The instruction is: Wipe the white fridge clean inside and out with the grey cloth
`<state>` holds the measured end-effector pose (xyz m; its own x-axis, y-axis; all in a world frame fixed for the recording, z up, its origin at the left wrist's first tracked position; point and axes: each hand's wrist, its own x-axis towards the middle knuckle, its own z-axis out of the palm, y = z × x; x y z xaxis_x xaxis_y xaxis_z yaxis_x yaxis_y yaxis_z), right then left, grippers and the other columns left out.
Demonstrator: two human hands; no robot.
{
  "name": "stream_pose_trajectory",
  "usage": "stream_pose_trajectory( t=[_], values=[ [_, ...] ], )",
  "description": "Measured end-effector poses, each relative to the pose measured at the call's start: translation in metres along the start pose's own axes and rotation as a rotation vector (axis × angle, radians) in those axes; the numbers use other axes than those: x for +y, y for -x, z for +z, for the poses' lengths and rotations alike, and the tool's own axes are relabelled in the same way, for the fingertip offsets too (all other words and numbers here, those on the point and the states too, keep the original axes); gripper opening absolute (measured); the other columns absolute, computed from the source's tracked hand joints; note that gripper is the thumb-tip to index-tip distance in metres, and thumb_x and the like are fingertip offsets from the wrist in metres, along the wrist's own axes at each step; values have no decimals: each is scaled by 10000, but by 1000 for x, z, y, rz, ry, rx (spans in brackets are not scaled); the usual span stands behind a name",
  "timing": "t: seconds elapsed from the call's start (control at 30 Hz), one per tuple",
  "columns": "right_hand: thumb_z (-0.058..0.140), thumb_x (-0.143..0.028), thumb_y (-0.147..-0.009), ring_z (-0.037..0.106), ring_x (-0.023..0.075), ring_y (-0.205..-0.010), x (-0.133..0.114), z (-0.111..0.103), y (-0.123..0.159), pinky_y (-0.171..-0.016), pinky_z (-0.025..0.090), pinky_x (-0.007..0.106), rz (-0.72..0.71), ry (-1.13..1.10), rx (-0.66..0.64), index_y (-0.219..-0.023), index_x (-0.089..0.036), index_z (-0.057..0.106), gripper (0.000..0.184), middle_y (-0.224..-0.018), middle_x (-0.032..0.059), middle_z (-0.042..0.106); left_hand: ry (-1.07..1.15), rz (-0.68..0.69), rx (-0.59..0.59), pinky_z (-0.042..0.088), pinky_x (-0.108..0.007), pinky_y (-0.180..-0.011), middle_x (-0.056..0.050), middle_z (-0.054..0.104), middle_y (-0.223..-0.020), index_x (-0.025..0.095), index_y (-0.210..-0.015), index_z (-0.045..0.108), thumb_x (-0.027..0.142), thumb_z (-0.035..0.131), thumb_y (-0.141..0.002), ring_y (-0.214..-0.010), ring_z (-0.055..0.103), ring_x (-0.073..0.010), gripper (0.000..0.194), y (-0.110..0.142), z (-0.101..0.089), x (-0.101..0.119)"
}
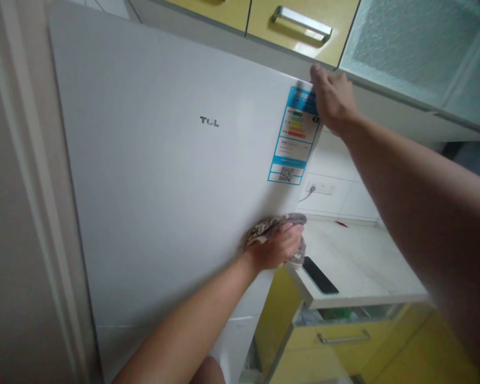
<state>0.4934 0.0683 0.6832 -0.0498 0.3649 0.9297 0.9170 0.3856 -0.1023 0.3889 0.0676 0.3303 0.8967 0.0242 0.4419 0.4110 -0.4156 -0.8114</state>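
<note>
A white refrigerator (152, 160) with a TCL logo fills the left and middle of the view. My left hand (278, 246) presses a grey-brown patterned cloth (272, 224) against the front of its door near the right edge, fingers closed over the fabric. Higher up, my right hand (334, 98) is at the door's upper right corner, its fingers curled round the edge and partly hidden. Just beside that hand, a blue and white energy label (294, 136) with a QR code is stuck on the door.
Right of the refrigerator is a white countertop (352, 256) bearing a dark phone (320, 276) near its corner and a small red object (341, 224). A wall socket (322, 185) has a plug in it. Yellow cabinets (304, 24) hang above; a yellow drawer (344, 337) is below.
</note>
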Motion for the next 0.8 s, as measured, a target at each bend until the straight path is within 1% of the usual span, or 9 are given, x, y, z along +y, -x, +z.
stream_pose_trajectory(
  t=[0.1,0.2,0.3,0.37,0.5,0.57,0.67,0.73,0.8],
  values=[
    [332,-551,-1153,388,179,-760,-8,2,2,-851,423,361,76,-30,1,-692,-230,361,563,-754,36,404,-153,174,-88,482,-350,-1272,-142,459,-1732,118,-1647,484,326,454,-1044,-1576,498,-225,639,66,12,61],
    [367,-504,-1164,392,180,-762,-16,1,4,-832,402,341,97,-2,-34,-693,-228,384,547,-754,33,464,-303,380,-155,542,-325,-1214,13,462,-1733,357,-1627,534,415,590,-934,-1583,485,-196,697,160,4,102],
    [388,-437,-1169,415,180,-779,-17,4,5,-829,377,332,68,72,-20,-724,-223,406,494,-837,52,577,-485,492,-218,595,-483,-1155,92,425,-1730,508,-1646,428,405,773,-672,-1594,464,-250,1039,270,-13,120],
    [394,-420,-1166,462,186,-811,-15,10,6,-848,374,334,49,99,9,-746,-220,418,466,-915,76,640,-516,506,-185,595,-325,-1105,152,412,-1703,605,-1597,420,465,741,-697,-1544,522,-161,966,341,-22,120],
    [420,-424,-1140,555,227,-959,-7,26,8,-905,387,358,18,82,128,-815,-216,482,391,-1078,117,701,-100,87,-199,603,-143,-960,212,439,-1630,540,-1446,660,408,659,-771,-1390,670,-105,687,446,-36,95],
    [400,-473,-1130,571,260,-1040,-5,33,10,-914,399,382,41,58,202,-837,-222,495,397,-1156,134,706,50,-66,-215,612,-161,-941,227,476,-1601,516,-1452,666,298,627,-735,-1285,736,-121,750,470,-45,70],
    [342,-543,-1122,576,295,-1090,-5,37,13,-912,420,424,96,24,254,-839,-231,494,447,-1211,153,697,119,-237,-207,598,-228,-1018,246,551,-1540,514,-1601,485,246,497,-687,-1134,793,-137,953,469,-62,14],
    [327,-556,-1118,577,309,-1103,-6,38,14,-932,429,449,97,5,252,-841,-233,503,460,-1203,161,688,69,-421,-101,525,-326,-1178,233,503,-1588,518,-1677,325,295,467,-711,-1135,797,-185,1001,444,-73,-36],
    [322,-563,-1116,586,328,-1119,-6,38,13,-961,430,474,95,-18,251,-840,-231,512,472,-1166,169,672,-33,-677,29,305,-445,-1358,176,313,-1731,492,-1711,260,454,552,-780,-1370,692,-285,977,399,-86,-94]
  ],
)
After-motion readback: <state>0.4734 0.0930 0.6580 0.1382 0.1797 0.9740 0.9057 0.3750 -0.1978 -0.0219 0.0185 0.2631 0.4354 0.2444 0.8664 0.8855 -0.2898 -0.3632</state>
